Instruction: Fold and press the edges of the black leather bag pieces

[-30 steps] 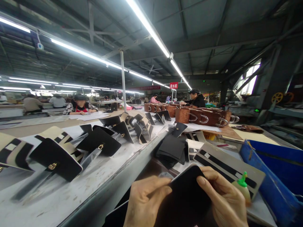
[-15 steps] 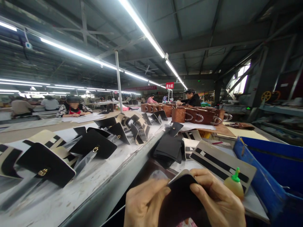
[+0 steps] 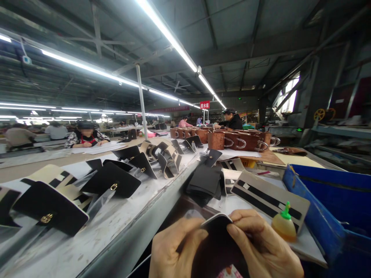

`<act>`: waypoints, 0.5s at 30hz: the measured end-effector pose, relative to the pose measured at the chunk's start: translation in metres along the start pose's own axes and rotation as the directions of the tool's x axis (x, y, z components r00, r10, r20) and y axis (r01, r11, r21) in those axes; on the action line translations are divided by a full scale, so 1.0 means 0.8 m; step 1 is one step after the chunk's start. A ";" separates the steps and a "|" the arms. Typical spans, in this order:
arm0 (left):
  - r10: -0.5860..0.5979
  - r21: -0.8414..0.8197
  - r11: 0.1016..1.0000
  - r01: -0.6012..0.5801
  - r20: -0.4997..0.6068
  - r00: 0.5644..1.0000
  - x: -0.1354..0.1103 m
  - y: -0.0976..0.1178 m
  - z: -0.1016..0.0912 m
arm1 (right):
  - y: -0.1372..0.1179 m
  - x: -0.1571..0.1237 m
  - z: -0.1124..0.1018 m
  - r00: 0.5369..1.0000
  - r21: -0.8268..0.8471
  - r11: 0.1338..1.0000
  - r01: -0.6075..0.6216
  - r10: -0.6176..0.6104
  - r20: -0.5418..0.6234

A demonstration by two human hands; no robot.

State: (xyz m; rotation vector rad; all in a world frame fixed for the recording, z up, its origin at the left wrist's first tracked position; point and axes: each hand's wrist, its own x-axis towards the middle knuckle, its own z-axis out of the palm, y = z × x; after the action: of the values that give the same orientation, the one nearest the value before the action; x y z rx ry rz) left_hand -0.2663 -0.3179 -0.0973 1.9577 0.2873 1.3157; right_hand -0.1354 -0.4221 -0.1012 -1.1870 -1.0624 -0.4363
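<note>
Where fingers (image 3: 238, 234) pinch, black panel (image 3: 216, 241) curves

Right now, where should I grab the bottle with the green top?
Maybe hold the bottle by its wide, rounded body, below the narrow green tip, coming from the near side: it looks upright, with the striped panel behind it and the blue bin to its right.

Left hand (image 3: 176, 245) pinching, right hand (image 3: 262, 243) likewise
</note>
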 end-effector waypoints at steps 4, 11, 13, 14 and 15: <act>0.124 -0.011 0.992 -0.123 0.095 0.988 0.015 0.006 0.000 | -0.004 0.000 0.001 0.999 0.038 0.999 0.039 -0.039 0.010; 0.067 -0.021 0.998 -0.064 0.190 0.979 0.024 0.022 0.015 | -0.005 -0.001 0.000 0.998 0.036 0.999 -0.023 0.021 0.055; 0.078 -0.018 0.997 -0.076 0.183 0.980 0.025 0.019 0.015 | -0.004 0.003 -0.005 0.996 0.044 0.999 -0.022 0.018 0.087; 0.088 -0.024 0.996 -0.085 0.174 0.981 0.026 0.016 0.013 | -0.004 0.007 -0.011 0.992 0.057 0.998 -0.014 0.007 0.124; 0.091 -0.039 0.996 -0.086 0.146 0.985 0.029 0.012 0.009 | -0.004 0.011 -0.018 0.984 0.066 0.998 -0.015 0.003 0.178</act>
State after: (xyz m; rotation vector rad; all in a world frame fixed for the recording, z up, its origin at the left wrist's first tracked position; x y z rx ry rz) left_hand -0.2518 -0.3150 -0.0761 2.0484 0.1072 1.2144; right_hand -0.1267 -0.4343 -0.0918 -1.1864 -1.2159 -0.2882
